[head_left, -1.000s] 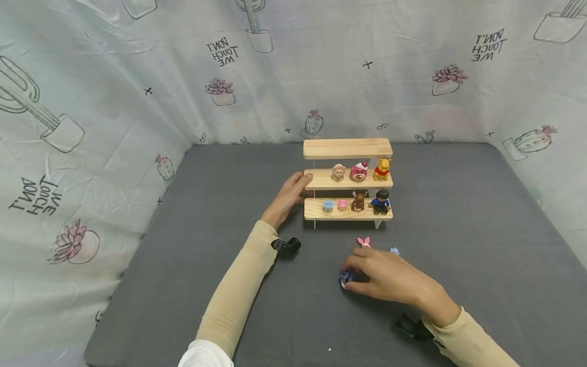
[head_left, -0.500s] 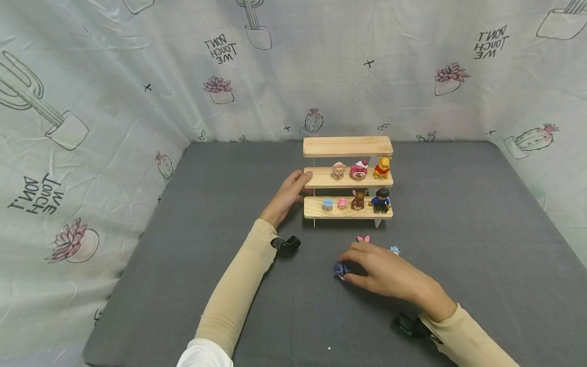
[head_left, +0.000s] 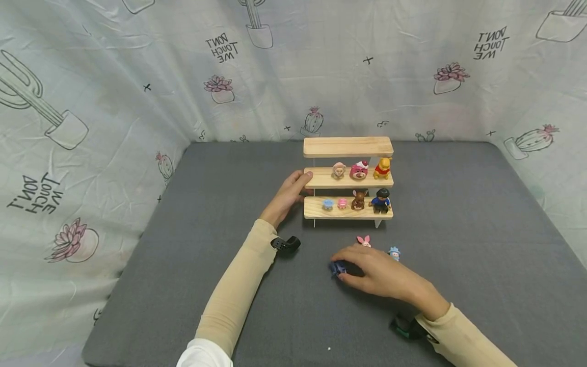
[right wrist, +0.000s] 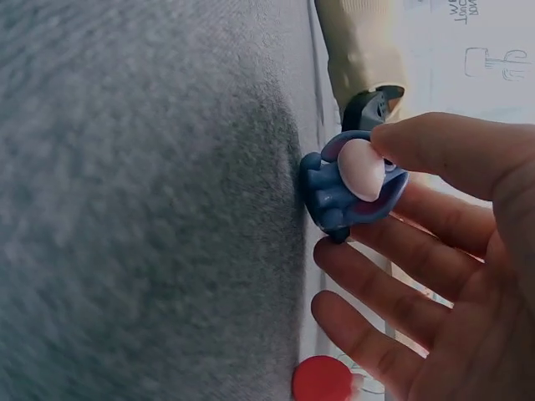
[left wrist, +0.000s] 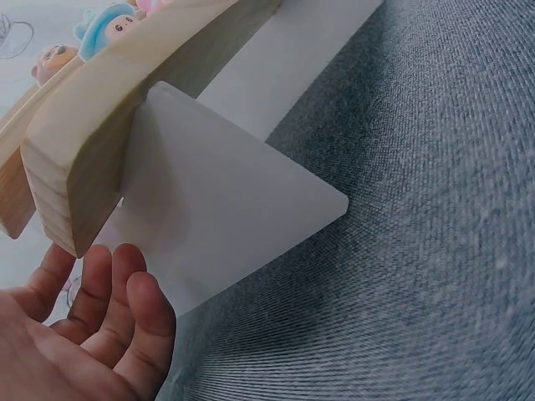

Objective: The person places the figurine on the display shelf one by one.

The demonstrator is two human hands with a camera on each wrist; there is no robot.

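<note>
In the head view my right hand [head_left: 380,270] pinches a blue animal figurine [head_left: 338,268] low at the table, in front of the shelf. The right wrist view shows the figurine [right wrist: 347,184] with a pale muzzle, between thumb and fingers, at or just over the cloth. My left hand [head_left: 286,198] holds the left end of a three-tier wooden display shelf [head_left: 316,178], thumb on the middle tier. Curled fingers [left wrist: 96,280] show beside the tier's end in the left wrist view. Just beyond my right hand are a pink-eared figurine [head_left: 364,241] and a light-blue-hatted figurine [head_left: 394,253].
The middle tier bears a pale figurine [head_left: 338,171], a pink bear [head_left: 359,170] and a yellow bear [head_left: 382,168]. Several more toys, including a brown one [head_left: 358,200] and a dark-haired figure [head_left: 381,201], stand on the bottom tier. A patterned curtain [head_left: 293,66] hangs behind the grey table [head_left: 458,229].
My right hand has shifted left and slightly away from me with the blue figurine, whose visible side has turned. The light-blue-hatted figurine shows more now. My left hand stays on the shelf.
</note>
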